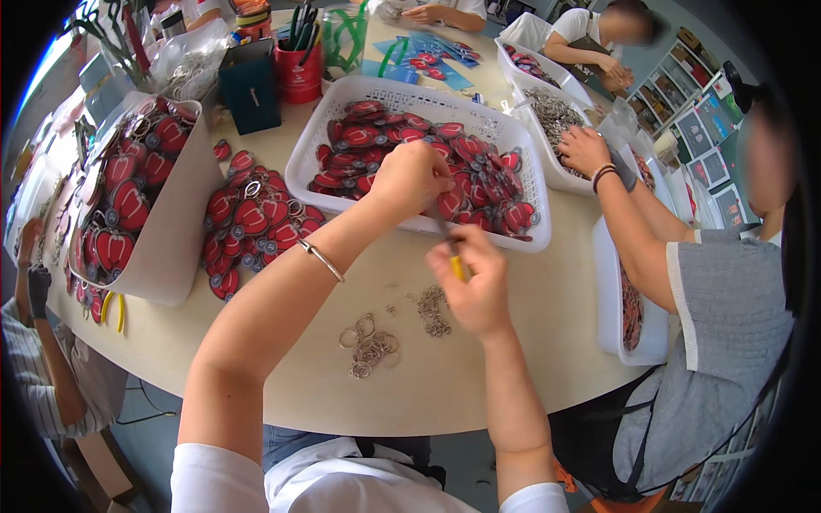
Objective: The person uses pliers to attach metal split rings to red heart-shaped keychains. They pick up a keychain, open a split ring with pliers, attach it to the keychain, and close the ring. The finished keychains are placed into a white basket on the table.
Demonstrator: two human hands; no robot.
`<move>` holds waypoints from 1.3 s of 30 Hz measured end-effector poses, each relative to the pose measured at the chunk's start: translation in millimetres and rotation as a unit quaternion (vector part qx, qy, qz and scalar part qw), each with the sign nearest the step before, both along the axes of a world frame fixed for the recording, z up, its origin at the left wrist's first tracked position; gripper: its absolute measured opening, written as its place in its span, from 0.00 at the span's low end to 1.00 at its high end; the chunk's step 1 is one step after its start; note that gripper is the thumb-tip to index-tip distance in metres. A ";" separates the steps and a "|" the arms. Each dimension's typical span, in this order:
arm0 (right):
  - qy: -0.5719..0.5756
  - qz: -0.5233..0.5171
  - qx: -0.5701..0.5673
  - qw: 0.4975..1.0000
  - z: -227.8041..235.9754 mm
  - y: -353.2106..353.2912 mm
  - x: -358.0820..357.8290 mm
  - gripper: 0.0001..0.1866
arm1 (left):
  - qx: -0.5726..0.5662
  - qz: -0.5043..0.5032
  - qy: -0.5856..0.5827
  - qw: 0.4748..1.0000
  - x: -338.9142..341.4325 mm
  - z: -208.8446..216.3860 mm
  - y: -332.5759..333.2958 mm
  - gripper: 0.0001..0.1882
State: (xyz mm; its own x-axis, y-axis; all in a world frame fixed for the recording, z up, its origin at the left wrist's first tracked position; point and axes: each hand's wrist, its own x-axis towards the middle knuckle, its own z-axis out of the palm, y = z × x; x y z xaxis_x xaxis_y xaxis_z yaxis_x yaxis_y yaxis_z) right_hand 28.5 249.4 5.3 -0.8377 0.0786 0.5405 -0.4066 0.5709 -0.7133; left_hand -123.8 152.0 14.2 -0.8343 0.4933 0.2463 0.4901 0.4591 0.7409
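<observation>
My left hand is over the near side of a white plastic basket. Its fingers are pinched together, and what they hold is hidden against the pile beneath. Red, dark-edged flat charms fill that basket. My right hand, lower and slightly to the right, is closed on small pliers with a yellow handle. Their dark jaws point up toward my left hand. Below on the table lie a cluster of metal split rings and a pile of small metal links.
At left, a white bin of red charms leans beside a loose charm heap and yellow-handled pliers. A red pen cup stands behind. A co-worker's hand reaches into a white tray of metal parts at right.
</observation>
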 end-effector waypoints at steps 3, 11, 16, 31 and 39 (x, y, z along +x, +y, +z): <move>-0.075 0.030 0.086 0.993 -10.6 -8.9 1.6 0.07 | 0.158 0.038 -0.098 0.982 -0.2 6.2 -20.2 0.09; -0.115 0.009 0.162 0.980 -39.3 -24.0 -6.8 0.07 | 0.395 0.182 -0.066 0.898 40.0 10.5 -129.5 0.07; -0.130 0.008 0.257 0.958 -36.3 -27.1 -8.2 0.07 | 0.408 0.147 -0.141 0.890 87.6 -8.9 -161.4 0.07; -0.293 0.017 -0.074 0.953 -20.0 -28.2 -0.8 0.05 | 0.361 0.034 -0.427 0.829 135.2 -45.4 -143.6 0.12; -0.280 0.133 -0.228 0.923 -10.0 -42.9 11.2 0.08 | 0.386 -0.048 -0.565 0.728 135.6 -39.5 -148.4 0.14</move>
